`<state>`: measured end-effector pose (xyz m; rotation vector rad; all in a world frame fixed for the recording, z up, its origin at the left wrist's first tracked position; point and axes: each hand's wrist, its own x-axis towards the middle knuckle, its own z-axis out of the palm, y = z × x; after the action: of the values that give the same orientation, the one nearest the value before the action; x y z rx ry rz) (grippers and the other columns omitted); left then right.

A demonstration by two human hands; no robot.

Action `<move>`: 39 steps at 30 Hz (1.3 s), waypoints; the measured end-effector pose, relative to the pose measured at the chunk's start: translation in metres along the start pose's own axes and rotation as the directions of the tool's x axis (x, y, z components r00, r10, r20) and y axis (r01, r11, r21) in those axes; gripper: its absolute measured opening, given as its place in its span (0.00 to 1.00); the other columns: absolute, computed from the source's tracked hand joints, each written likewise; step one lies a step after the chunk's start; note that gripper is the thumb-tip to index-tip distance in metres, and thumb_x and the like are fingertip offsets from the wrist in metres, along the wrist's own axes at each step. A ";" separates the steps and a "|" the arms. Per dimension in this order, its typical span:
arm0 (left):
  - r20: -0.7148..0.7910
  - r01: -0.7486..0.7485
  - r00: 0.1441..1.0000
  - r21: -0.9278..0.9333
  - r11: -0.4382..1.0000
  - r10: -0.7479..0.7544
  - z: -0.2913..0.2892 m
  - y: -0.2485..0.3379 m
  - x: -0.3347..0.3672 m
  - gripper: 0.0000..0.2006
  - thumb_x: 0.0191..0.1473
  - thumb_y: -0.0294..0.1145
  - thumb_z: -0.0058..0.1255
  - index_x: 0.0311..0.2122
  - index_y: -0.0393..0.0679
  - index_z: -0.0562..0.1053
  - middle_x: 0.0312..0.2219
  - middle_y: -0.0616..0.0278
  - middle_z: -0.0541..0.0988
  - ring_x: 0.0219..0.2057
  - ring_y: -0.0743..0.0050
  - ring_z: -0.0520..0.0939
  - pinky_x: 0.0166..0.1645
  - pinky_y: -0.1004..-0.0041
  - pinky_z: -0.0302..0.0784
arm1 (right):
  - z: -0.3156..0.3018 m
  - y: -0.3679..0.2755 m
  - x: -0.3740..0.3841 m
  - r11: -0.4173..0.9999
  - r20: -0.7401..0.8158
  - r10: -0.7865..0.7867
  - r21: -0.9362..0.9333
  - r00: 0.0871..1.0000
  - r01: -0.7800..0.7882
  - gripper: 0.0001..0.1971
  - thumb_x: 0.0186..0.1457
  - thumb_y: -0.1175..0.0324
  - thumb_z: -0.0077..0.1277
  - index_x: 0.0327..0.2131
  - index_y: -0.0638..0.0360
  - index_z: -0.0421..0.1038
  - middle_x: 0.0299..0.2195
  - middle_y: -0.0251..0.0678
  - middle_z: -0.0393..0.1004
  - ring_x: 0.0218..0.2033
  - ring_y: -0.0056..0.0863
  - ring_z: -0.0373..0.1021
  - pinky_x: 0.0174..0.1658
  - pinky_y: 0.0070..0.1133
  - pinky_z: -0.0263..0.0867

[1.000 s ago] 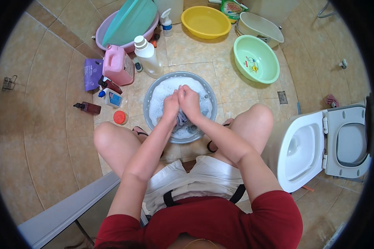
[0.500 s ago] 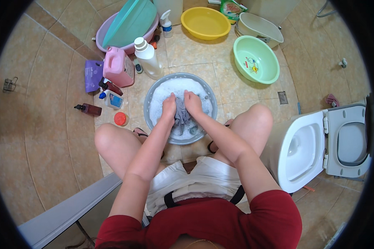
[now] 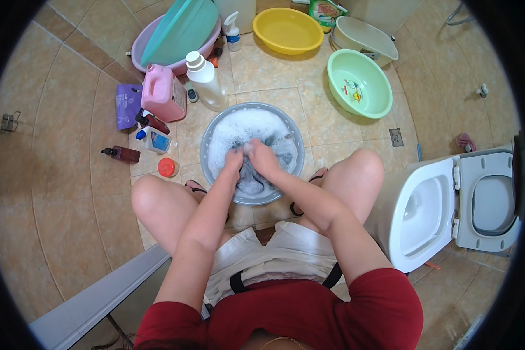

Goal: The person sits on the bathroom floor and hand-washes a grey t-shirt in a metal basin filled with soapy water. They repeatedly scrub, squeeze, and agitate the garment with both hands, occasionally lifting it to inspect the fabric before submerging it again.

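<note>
Between my feet on the tiled floor stands a round grey basin point(image 3: 206, 153) full of white suds point(image 3: 251, 121). A wet grey cloth point(image 3: 252, 180) lies partly under the foam, spread over the near half of the water. My left hand point(image 3: 234, 158) is closed on the cloth at the middle of the basin. Close beside it on the right, my right hand point(image 3: 263, 157) is also closed on the cloth, its fingertips partly hidden in foam. Both hands are low, at the water's surface.
Left of the basin stand a white bottle point(image 3: 207, 84), a pink jug point(image 3: 164, 96), smaller bottles and a red-lidded jar point(image 3: 168, 167). Beyond are a yellow basin point(image 3: 288, 32) and a light green basin point(image 3: 360, 84). A toilet point(image 3: 420, 210) is at the right.
Both hands have come down and nearer to me. The cloth, bunched up between them before, is now lower and spread in the suds.
</note>
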<state>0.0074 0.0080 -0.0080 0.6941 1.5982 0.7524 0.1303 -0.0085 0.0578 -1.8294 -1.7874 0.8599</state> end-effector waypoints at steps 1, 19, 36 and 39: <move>0.039 0.050 0.998 -0.119 0.992 -0.046 0.008 0.037 -0.030 0.17 0.50 0.39 0.46 0.36 0.31 0.70 0.30 0.52 0.75 0.33 0.61 0.75 0.37 0.66 0.70 | -0.006 -0.014 -0.004 0.997 -0.041 -0.014 0.076 0.999 0.017 0.14 0.53 0.59 0.43 0.36 0.60 0.64 0.27 0.52 0.72 0.29 0.49 0.69 0.32 0.37 0.64; 0.140 0.027 0.990 -0.301 0.953 0.017 -0.001 0.088 -0.064 0.16 0.57 0.42 0.41 0.34 0.38 0.72 0.27 0.63 0.73 0.28 0.77 0.72 0.31 0.75 0.67 | -0.050 -0.080 -0.028 0.950 -0.251 -0.066 0.279 0.966 0.138 0.12 0.53 0.61 0.42 0.30 0.59 0.71 0.20 0.51 0.71 0.23 0.50 0.68 0.27 0.37 0.64; 0.128 -0.014 0.990 -0.372 0.928 0.066 0.014 0.102 -0.087 0.15 0.57 0.42 0.40 0.32 0.38 0.71 0.25 0.64 0.72 0.27 0.77 0.70 0.32 0.74 0.66 | -0.048 -0.066 -0.010 0.936 -0.300 -0.056 0.316 0.952 0.155 0.13 0.54 0.63 0.42 0.28 0.62 0.70 0.21 0.51 0.70 0.24 0.50 0.68 0.27 0.33 0.64; 0.156 0.068 0.987 -0.288 0.955 -0.023 0.017 0.105 -0.085 0.15 0.57 0.41 0.40 0.34 0.39 0.71 0.27 0.63 0.73 0.29 0.77 0.72 0.32 0.74 0.67 | -0.045 -0.031 0.018 0.954 -0.287 0.134 0.297 0.948 -0.045 0.15 0.55 0.61 0.42 0.26 0.64 0.70 0.22 0.53 0.70 0.27 0.50 0.69 0.30 0.35 0.64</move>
<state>0.0402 0.0084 0.1243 0.4843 1.3255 0.8608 0.1391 0.0169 0.1090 -1.7532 -1.3225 0.7739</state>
